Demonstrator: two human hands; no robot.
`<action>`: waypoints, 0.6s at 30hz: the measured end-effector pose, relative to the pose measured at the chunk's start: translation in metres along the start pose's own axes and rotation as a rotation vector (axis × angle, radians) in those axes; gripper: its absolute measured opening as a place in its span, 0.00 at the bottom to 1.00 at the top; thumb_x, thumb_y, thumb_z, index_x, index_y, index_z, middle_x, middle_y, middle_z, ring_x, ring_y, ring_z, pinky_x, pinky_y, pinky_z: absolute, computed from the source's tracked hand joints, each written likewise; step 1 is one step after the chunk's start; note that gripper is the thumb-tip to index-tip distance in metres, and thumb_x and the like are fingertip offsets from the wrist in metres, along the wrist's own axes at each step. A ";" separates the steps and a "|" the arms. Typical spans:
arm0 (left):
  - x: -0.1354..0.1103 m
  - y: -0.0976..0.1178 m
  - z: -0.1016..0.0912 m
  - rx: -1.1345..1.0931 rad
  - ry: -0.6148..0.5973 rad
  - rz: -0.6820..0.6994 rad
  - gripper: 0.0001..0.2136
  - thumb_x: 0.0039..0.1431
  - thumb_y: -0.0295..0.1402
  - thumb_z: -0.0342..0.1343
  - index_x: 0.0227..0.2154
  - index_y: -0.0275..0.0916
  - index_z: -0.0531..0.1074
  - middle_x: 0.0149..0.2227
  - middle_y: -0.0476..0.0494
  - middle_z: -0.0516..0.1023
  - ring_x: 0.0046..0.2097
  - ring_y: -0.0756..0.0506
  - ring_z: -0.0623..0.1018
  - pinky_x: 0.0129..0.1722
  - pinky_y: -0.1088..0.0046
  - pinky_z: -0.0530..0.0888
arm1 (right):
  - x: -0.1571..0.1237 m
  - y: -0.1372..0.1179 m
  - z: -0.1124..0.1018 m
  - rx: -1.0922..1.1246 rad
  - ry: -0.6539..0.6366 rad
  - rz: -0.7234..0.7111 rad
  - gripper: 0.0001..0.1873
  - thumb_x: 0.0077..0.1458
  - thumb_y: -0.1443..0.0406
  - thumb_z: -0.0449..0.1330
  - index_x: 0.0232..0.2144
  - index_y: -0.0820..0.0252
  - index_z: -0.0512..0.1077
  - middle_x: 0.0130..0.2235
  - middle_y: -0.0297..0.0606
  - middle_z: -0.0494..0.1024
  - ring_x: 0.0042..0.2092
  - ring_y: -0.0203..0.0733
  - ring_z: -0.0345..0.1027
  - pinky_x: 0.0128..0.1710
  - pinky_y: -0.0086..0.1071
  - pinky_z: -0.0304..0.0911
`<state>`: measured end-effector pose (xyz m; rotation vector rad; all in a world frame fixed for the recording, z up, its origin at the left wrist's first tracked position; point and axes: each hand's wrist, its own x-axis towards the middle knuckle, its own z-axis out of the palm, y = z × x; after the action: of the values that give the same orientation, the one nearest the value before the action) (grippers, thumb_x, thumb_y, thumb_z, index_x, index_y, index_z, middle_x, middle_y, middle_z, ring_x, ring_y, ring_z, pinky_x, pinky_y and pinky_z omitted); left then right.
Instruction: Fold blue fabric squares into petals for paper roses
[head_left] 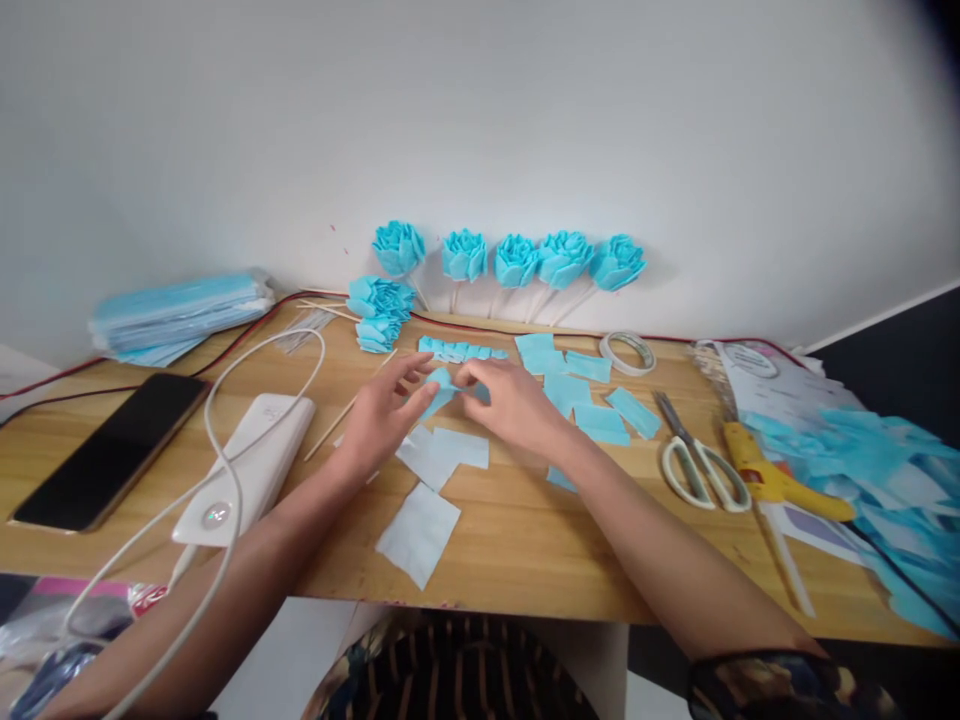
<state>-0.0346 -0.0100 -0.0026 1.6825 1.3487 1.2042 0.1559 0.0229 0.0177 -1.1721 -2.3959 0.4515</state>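
Note:
Between my two hands is a small light-blue fabric piece (441, 388), partly hidden by my fingers. My left hand (381, 412) pinches its left side between thumb and fingers. At the other side, the fingers of my right hand (511, 402) are closed on the same piece. Just beyond lies a row of folded blue petals (462, 351). Several cut blue rectangles (602, 424) are scattered to the right of my right hand. Nearer to me, under the hands, lie pale squares (420, 535). A thin wooden stick (330, 430) lies beside my left hand.
Blue fabric roses (465, 256) on sticks lean against the wall. On the right are a tape roll (628, 354), scissors (701, 465), a yellow glue gun (780, 485) and blue scraps (900, 480). A power bank (251, 465), phone (112, 450) and mask stack (180, 312) lie left.

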 end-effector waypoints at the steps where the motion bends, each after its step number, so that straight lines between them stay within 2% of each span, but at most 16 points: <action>1: 0.000 0.002 -0.001 -0.003 -0.025 -0.006 0.20 0.58 0.41 0.57 0.50 0.36 0.74 0.46 0.39 0.79 0.45 0.43 0.76 0.45 0.68 0.71 | -0.003 -0.003 -0.002 0.063 0.026 0.010 0.07 0.53 0.72 0.57 0.34 0.56 0.71 0.36 0.34 0.79 0.40 0.42 0.71 0.43 0.34 0.58; 6: -0.001 0.007 -0.002 -0.060 -0.200 -0.057 0.12 0.55 0.41 0.59 0.35 0.38 0.79 0.35 0.45 0.81 0.38 0.44 0.77 0.39 0.71 0.71 | -0.016 -0.010 -0.001 0.249 0.123 0.051 0.11 0.52 0.72 0.56 0.37 0.54 0.71 0.36 0.33 0.79 0.39 0.41 0.72 0.43 0.34 0.61; 9: -0.002 0.005 0.000 -0.119 -0.212 -0.125 0.11 0.55 0.40 0.59 0.26 0.37 0.76 0.27 0.48 0.78 0.31 0.47 0.75 0.33 0.73 0.70 | -0.020 -0.008 0.002 0.384 0.170 0.096 0.14 0.53 0.70 0.58 0.43 0.53 0.71 0.35 0.32 0.78 0.40 0.41 0.72 0.46 0.36 0.62; 12: -0.001 0.002 0.001 -0.284 -0.171 -0.211 0.11 0.52 0.41 0.60 0.27 0.37 0.75 0.26 0.49 0.77 0.28 0.49 0.74 0.32 0.73 0.71 | -0.021 -0.003 0.002 0.587 0.188 0.174 0.17 0.57 0.65 0.57 0.50 0.53 0.70 0.34 0.32 0.78 0.41 0.41 0.72 0.46 0.37 0.63; 14: 0.000 0.002 0.001 -0.365 -0.141 -0.249 0.12 0.51 0.41 0.62 0.27 0.37 0.75 0.27 0.48 0.78 0.29 0.48 0.75 0.34 0.71 0.72 | -0.022 -0.001 0.001 0.714 0.161 0.206 0.17 0.60 0.62 0.56 0.52 0.52 0.70 0.38 0.35 0.78 0.44 0.42 0.72 0.47 0.37 0.63; 16: 0.000 0.002 0.001 -0.401 -0.123 -0.265 0.12 0.50 0.41 0.63 0.27 0.37 0.75 0.27 0.48 0.78 0.30 0.48 0.75 0.35 0.71 0.73 | -0.022 -0.002 0.002 0.822 0.112 0.209 0.16 0.62 0.58 0.55 0.50 0.53 0.72 0.42 0.37 0.78 0.47 0.42 0.71 0.49 0.38 0.63; 18: 0.000 0.002 0.001 -0.434 -0.123 -0.268 0.11 0.50 0.41 0.64 0.27 0.37 0.75 0.28 0.48 0.78 0.31 0.48 0.75 0.36 0.71 0.73 | -0.022 -0.005 0.005 0.889 0.058 0.217 0.15 0.60 0.56 0.57 0.46 0.53 0.73 0.41 0.36 0.77 0.45 0.42 0.71 0.47 0.37 0.64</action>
<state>-0.0329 -0.0102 -0.0012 1.2080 1.1002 1.1186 0.1621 0.0015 0.0102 -0.9731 -1.6707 1.3469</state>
